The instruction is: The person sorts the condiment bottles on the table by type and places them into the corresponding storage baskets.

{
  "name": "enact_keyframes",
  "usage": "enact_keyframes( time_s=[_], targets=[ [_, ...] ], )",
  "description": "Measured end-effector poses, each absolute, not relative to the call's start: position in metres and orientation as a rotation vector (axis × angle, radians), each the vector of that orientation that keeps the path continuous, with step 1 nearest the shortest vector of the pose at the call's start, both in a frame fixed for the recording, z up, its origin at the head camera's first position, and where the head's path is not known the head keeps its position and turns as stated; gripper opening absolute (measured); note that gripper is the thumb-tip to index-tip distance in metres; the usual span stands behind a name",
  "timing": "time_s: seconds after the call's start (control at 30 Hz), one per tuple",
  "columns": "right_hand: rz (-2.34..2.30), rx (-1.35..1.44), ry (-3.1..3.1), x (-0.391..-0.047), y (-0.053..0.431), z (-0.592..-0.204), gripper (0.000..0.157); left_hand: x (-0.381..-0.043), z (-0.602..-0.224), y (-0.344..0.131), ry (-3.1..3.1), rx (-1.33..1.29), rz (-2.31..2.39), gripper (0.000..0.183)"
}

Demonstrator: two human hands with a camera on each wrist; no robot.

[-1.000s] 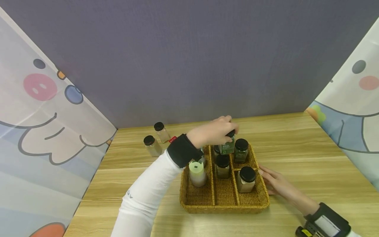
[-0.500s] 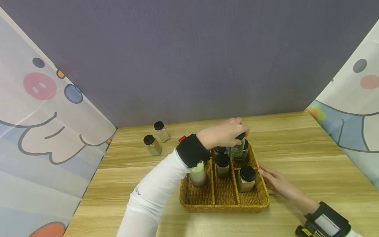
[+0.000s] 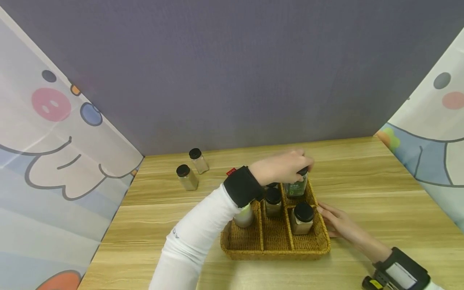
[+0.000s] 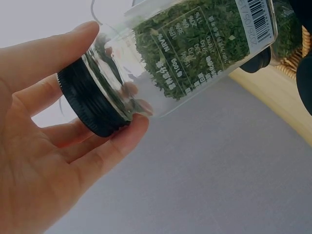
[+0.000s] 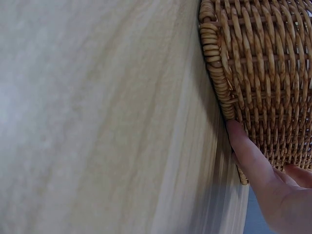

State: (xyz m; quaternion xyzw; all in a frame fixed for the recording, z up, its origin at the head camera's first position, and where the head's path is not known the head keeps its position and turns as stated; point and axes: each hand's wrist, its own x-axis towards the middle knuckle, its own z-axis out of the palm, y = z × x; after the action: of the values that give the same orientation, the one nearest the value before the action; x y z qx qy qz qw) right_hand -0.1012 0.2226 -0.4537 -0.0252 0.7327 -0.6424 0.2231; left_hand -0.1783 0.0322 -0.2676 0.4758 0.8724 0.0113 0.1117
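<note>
My left hand (image 3: pixel 284 166) grips a clear spice jar (image 4: pixel 195 53) of green dried herb flakes near its black lid, fingers and thumb around the neck. In the head view the jar is tilted slightly at the back right compartment of the wicker basket (image 3: pixel 275 256). Another herb jar (image 4: pixel 285 31) shows beyond it in the left wrist view, mostly hidden in the head view. My right hand (image 3: pixel 338 225) rests against the basket's right outer wall. In the right wrist view, its extended fingers (image 5: pixel 251 156) touch the weave near the tabletop.
A black-lidded jar (image 3: pixel 302 220) stands in the front right compartment, another jar (image 3: pixel 273 204) in the middle one. A pale green-topped bottle (image 3: pixel 244 217) sits in the left section, partly behind my sleeve. Two jars (image 3: pixel 188 179) stand on the table, back left, near a grey wall (image 3: pixel 232 80).
My left hand has carried the herb jar rightward and a little lower, from the middle divider to over the back right compartment, now covering the jar there. My right hand stays in place.
</note>
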Motion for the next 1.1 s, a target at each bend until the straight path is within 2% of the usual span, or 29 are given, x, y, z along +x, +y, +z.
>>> enact_keyframes(
  time_s=[1.1],
  targets=[
    [-1.769,-0.064,2.023,-0.102,0.224,-0.455,0.063,-0.176,-0.306,0.053,2.491,1.341,-0.103,0.023]
  ],
)
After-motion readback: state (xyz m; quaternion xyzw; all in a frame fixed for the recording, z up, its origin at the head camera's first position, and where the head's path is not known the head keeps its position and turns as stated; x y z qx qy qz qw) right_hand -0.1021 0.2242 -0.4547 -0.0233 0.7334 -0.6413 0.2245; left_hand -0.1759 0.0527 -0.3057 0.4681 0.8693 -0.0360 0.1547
